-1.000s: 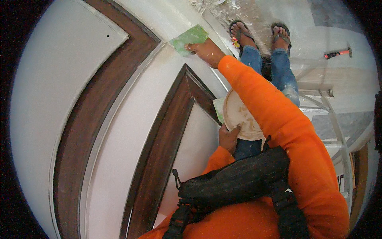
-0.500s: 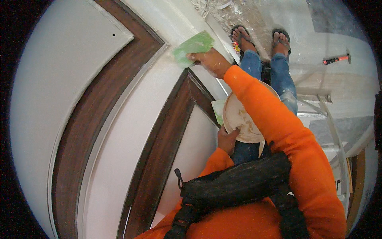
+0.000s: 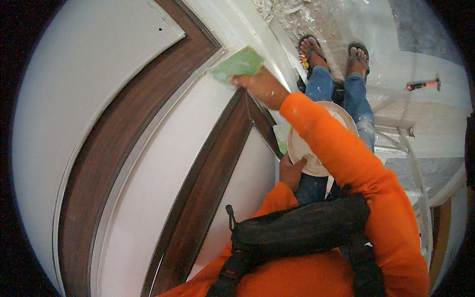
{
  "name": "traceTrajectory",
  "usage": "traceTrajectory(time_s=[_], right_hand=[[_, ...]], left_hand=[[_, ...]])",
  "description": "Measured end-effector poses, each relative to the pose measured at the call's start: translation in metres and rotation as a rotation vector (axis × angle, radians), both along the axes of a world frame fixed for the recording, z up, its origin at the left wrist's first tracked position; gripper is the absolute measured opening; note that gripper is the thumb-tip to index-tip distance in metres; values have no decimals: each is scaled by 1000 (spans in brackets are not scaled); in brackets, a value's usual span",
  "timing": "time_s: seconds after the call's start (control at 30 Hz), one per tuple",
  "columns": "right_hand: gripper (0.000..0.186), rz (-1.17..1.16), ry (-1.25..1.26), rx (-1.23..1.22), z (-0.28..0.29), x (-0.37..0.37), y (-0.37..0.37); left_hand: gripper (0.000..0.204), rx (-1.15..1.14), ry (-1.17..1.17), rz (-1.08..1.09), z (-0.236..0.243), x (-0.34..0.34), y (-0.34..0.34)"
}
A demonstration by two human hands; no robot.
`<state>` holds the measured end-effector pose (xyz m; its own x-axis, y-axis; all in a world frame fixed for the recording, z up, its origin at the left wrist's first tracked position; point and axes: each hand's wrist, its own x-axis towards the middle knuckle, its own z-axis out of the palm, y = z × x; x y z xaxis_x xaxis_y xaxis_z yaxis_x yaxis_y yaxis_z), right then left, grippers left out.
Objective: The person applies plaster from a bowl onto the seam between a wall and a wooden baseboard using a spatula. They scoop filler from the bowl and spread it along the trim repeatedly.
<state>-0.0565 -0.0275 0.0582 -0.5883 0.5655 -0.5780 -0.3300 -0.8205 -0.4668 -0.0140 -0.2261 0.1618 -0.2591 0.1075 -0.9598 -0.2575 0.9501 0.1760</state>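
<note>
White wall (image 3: 163, 163), brown frames (image 3: 217, 168). Round pale lid (image 3: 300, 141), rim held in left grip (image 3: 291, 174). Green spreader (image 3: 241, 64) at wall, between frames' corners, long axis slanting up-right; right grip (image 3: 263, 88), nearer, closed on its lower edge.

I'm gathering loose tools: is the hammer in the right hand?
No, the hammer lies on the floor; the right hand holds a flat green spreader.
</note>
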Motion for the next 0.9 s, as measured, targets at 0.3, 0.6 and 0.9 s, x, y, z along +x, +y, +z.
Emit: traceTrajectory(time_s=[0.3, 0.6, 0.9], right_hand=[[28, -28, 89, 93, 98, 13, -13], [21, -2, -191, -213, 69, -4, 24], [21, 385, -578, 1088, 53, -39, 44]], left_hand=[[39, 126, 58, -183, 0, -1, -9], [39, 70, 47, -91, 17, 2, 14], [41, 226, 15, 27, -9, 2, -25]])
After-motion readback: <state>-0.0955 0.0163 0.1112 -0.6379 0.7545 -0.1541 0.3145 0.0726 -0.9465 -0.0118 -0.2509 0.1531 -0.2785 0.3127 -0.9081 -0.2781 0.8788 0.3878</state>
